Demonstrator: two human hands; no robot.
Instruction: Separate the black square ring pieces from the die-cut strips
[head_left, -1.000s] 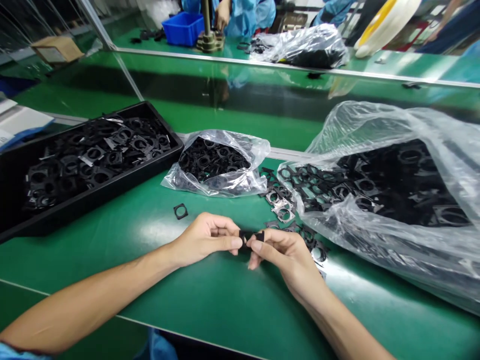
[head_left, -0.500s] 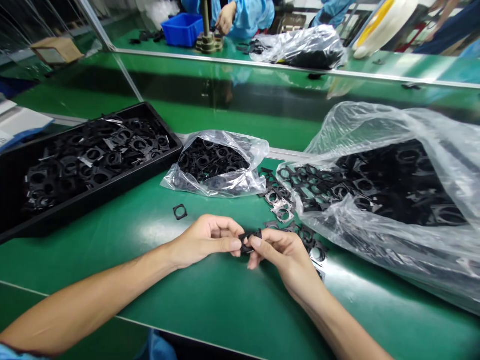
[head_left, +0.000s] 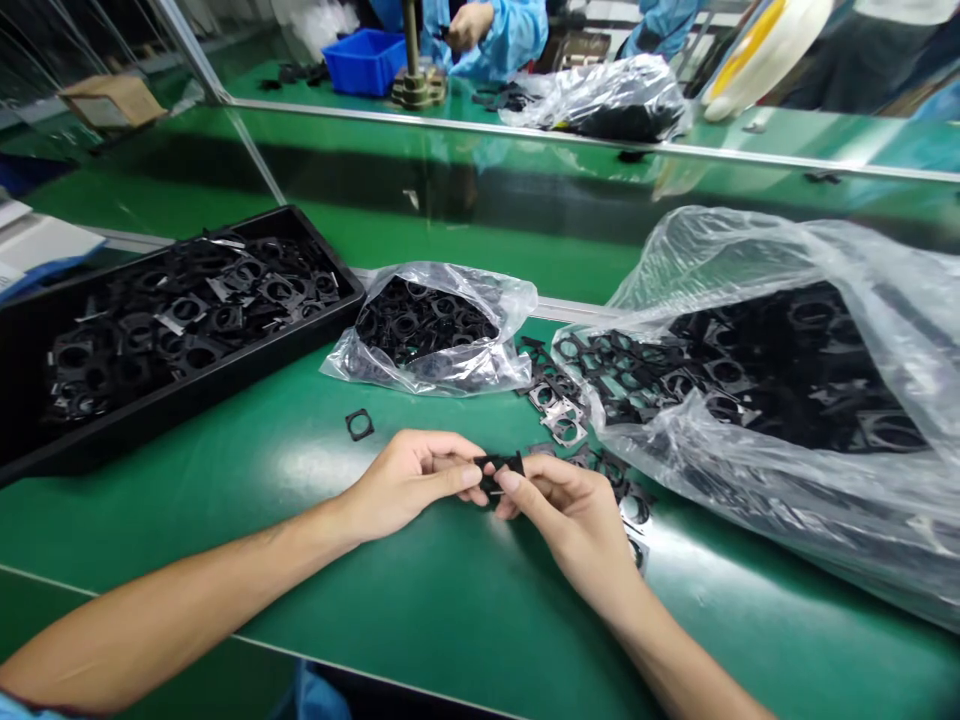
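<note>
Between my two hands is a small black plastic frame part [head_left: 495,465], held above the green table [head_left: 420,620]. My left hand [head_left: 420,475] pinches its left side between thumb and fingers. On the other side, my right hand [head_left: 562,500] grips it, thumb on top. The fingers hide much of the part, so I cannot tell whether it is one piece or two. A single square black frame with a round hole [head_left: 359,425] lies on the table left of my hands. Loose black frames [head_left: 564,424] are scattered behind and beside my right hand.
A long black tray [head_left: 247,365] full of black parts stands at the left. A small clear bag [head_left: 517,290] of black rings sits in the middle, a large one [head_left: 750,230] at the right. Beyond the divider, a co-worker's hand [head_left: 470,25] is near a blue bin [head_left: 365,62].
My fingers have shifted slightly and the black part has turned, its upper edge now lying flatter. The co-worker's hand across the table has moved a little to the right and up.
</note>
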